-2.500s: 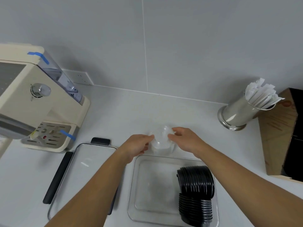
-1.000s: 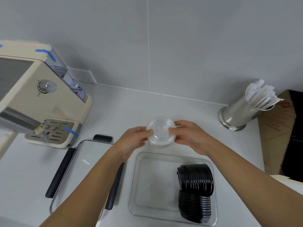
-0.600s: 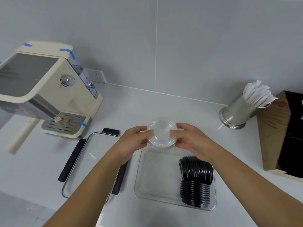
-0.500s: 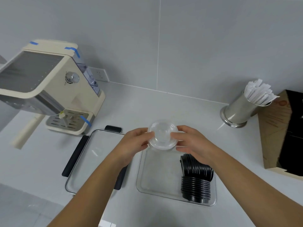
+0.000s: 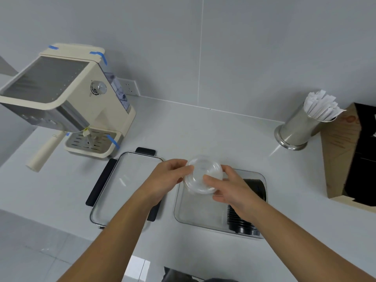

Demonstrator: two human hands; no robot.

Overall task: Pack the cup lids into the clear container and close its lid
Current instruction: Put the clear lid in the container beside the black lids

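Both hands, left hand [image 5: 168, 176] and right hand [image 5: 232, 188], gripped clear lids [image 5: 202, 176] over container [image 5: 183, 216], frame centre. Best lowered level beside black lids [image 5: 244, 222].

Pale grey countertop [image 5: 203, 135] against a grey wall. Resting on it: cream coffee machine [image 5: 69, 98] far left (blue tape on its corners), clear container lid [image 5: 124, 184] with black clips just in front, clear container [image 5: 201, 212] beside that, steel cup of white sachets [image 5: 299, 127] far right, brown paper box [image 5: 341, 151] at the right edge
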